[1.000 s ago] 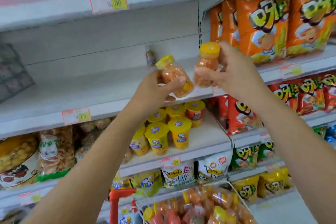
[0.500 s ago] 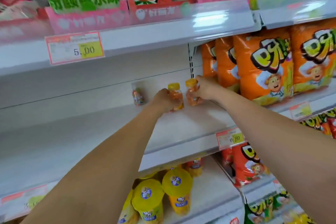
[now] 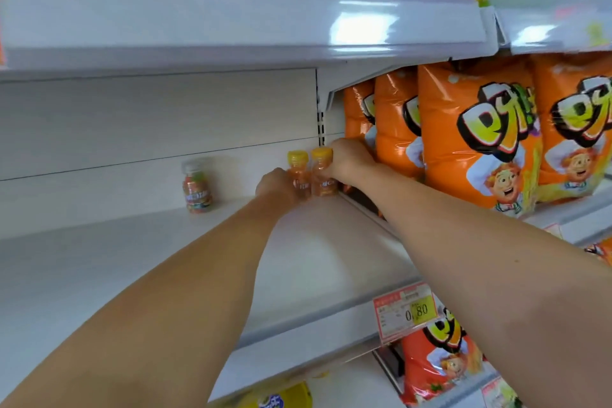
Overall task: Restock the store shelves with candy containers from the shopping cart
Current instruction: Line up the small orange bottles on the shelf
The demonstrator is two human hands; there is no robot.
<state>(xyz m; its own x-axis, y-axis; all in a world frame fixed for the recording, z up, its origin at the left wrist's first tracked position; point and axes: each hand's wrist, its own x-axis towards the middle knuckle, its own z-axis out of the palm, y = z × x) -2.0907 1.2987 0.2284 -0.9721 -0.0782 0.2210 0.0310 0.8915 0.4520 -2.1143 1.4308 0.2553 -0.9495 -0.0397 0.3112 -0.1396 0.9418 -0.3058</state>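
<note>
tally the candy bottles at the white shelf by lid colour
yellow-lid bottles: 2, one held by the left hand, one by the right hand
clear-lid bottle: 1, standing alone off to the left
total: 3

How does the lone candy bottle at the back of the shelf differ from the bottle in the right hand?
The lone bottle has a pale cap and multicoloured sweets; the right-hand bottle has a yellow cap and orange contents. The lone bottle stands untouched; the right hand grips the other. Both are upright small bottles.
</note>
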